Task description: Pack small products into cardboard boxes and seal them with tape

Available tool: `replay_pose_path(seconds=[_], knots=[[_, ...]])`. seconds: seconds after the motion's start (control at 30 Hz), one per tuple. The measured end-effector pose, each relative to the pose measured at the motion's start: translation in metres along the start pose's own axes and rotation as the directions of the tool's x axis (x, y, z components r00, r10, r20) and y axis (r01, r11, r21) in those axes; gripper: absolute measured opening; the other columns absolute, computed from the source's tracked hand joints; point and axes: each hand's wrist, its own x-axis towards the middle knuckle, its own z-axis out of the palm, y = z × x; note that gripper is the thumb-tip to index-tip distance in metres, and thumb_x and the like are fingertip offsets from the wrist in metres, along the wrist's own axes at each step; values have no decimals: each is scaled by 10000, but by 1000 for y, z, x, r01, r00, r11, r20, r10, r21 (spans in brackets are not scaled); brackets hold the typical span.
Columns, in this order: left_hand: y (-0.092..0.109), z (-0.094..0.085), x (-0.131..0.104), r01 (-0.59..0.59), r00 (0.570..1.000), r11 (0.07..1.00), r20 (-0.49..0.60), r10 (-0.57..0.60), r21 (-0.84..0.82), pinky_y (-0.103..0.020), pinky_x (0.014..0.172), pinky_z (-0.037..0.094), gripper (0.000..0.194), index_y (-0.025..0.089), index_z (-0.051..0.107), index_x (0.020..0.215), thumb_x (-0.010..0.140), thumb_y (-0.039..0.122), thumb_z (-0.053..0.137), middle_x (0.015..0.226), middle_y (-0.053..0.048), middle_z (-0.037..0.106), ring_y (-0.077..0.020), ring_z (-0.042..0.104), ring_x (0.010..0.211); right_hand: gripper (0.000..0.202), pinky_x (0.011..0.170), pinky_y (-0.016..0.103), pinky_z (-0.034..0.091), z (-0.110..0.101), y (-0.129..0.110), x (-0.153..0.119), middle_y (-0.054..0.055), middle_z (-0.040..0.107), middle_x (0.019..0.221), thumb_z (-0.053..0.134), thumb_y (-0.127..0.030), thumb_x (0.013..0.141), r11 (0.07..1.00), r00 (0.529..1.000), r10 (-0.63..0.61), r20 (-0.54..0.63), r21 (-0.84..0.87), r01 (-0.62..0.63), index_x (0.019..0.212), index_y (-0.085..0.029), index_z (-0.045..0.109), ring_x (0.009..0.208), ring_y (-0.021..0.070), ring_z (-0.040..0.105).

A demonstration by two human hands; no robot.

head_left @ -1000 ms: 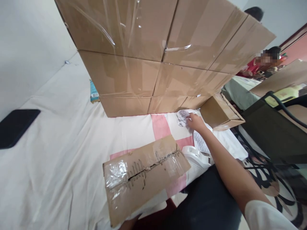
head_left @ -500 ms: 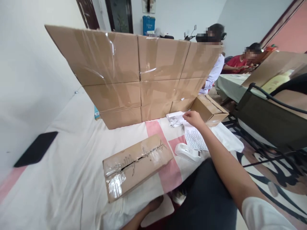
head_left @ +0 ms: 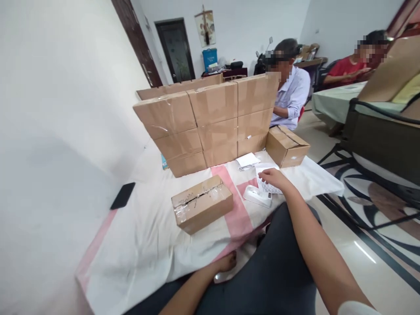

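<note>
My right hand hovers over or touches a printed sheet, its fingers loosely bent and apart with nothing visible in them. Just left of that sheet lies a white tape dispenser. A folded white paper rests behind it, near the cardboard panel. Low by my thigh, my left hand is curled closed; whatever it may hold is hidden. A taped cardboard box with a slit along its top sits on the cloth in front of me.
A tall cardboard partition stands across the back of the cloth-covered table. A second box is at its right end. A dark phone-like slab lies left. Two people sit beyond, one in a pale shirt.
The view has tilted up and shows more of the room. My right hand has left the folded paper and come back over the printed sheet. More of my left hand shows.
</note>
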Motion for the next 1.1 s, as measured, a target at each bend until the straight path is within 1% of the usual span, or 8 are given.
replay_pose_path(seconds=[0.1,0.23,0.33,0.43,0.53,0.63,0.93,1.1], knots=[[7,-15,-28,55,997,998,-50,-54,19,-382,886,536,203,178,693,958,919,363,620,988,-56,700,-214,663,929,276,520,235,429,-2,-1,4,65,693,661,598,-363,843,999,999,28,-40,30,-26,720,-136,696,571,153,604],[17,-30,-99,97,972,995,-218,-90,21,-377,890,508,297,201,709,928,951,361,460,955,-84,726,-240,671,919,267,517,233,439,-6,-8,3,71,700,660,574,-340,855,998,999,-13,-50,61,16,730,-137,694,543,145,604],[12,-25,-163,116,897,993,-431,-98,17,-340,915,486,337,230,685,966,988,330,365,1015,-71,715,-217,647,992,246,533,251,446,-8,-4,5,79,714,685,597,-335,842,996,998,-36,-48,77,40,741,-136,701,534,151,609],[-9,-8,-213,162,651,984,-757,-53,70,-356,931,495,352,232,697,925,1005,325,366,1044,-87,704,-221,638,1019,260,574,276,463,-7,2,10,90,721,713,607,-357,847,992,997,-57,-48,112,62,762,-135,713,569,172,631],[-33,8,-236,346,410,931,-912,-35,120,-405,951,497,294,246,739,961,968,314,453,1121,-86,715,-256,635,1098,268,596,291,471,-6,5,14,96,724,733,604,-368,854,987,997,-61,-52,146,68,768,-139,713,590,182,641],[-46,13,-236,486,264,869,-963,-44,94,-437,975,484,283,245,753,1025,940,304,490,1196,-85,713,-278,624,1151,266,592,297,464,-7,5,13,97,724,731,603,-363,854,988,998,-41,-50,145,48,758,-139,708,579,182,635],[-51,12,-231,491,262,855,-964,38,167,-395,925,518,272,276,750,933,929,269,478,1058,-38,761,-232,700,1024,271,595,290,465,-5,8,15,91,724,735,579,-355,861,986,997,-70,-22,152,73,732,-147,695,599,186,644],[-56,17,-228,477,170,868,-984,61,136,-401,894,515,266,274,742,909,923,270,476,1064,-54,755,-254,688,1038,262,560,284,460,-2,11,14,103,720,715,608,-354,831,986,999,-47,-17,159,49,691,-145,678,549,173,623]])
